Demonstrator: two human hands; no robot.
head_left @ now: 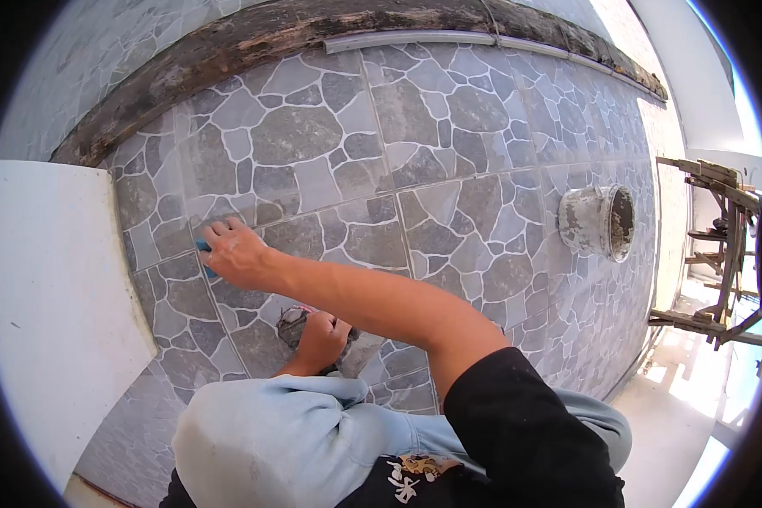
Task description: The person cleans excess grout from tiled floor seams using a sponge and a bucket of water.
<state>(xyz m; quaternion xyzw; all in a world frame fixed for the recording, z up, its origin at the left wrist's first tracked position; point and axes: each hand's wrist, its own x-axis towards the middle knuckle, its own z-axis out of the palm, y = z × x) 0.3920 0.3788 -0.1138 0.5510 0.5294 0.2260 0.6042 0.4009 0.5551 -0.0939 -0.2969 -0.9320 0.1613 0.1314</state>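
Observation:
My right hand (235, 254) reaches across to the left and is closed on a thin blue piece (205, 246), pressed against the patterned stone-look floor tiles (296, 135) beside a straight joint. Closer to my body, my left hand (323, 337) is closed beside my bent knee, gripping a crumpled grey object (291, 325) with a bit of red at its top. The fingers hide part of that object, so I cannot make out exactly what it is.
A mortar-smeared bucket (586, 223) lies tilted or stands at the right. A long wooden beam (220, 55) and a pale strip (415, 39) cross the far side. There is a white wall or block (59, 296) on the left, and wooden scaffolding (728, 245) at the far right.

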